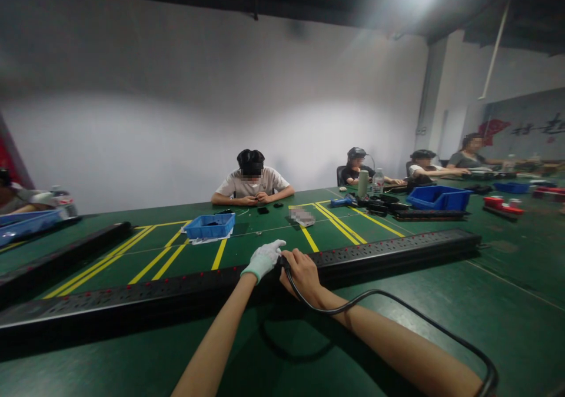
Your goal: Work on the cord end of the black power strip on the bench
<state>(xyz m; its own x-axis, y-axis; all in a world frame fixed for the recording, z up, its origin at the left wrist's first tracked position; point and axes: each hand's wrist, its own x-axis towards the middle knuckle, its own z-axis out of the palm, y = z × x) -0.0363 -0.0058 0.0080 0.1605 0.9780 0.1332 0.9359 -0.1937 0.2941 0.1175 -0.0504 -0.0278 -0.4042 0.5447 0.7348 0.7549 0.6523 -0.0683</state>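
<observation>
In the head view, a long black power strip (379,250) with red switches is lying at a slant across the green table (410,320), running from the lower left to the right. The person's left hand (263,260), in a pale glove, is reaching over the strip's middle, its index finger pointing towards the right hand; whether the other fingers are pinching anything, one cannot tell. The bare right hand (305,274) is meeting it there, its fingers curling closely around the end of a black cable (384,292); the exact contact with the strip is being hidden by the hands. The cable is passing over the right wrist and looping down to the lower right.

Beyond the strip, yellow lines (219,254) are crossing the table, and a small blue tray (209,232) is standing near them. A second long black strip (66,258) is lying at the left. Across the table, a co-worker (251,185) is bending over something small and dark. Farther right, a blue bin (454,201) is standing near a green tumbler (362,184) and a clear bottle (378,182), while other people are sitting behind.
</observation>
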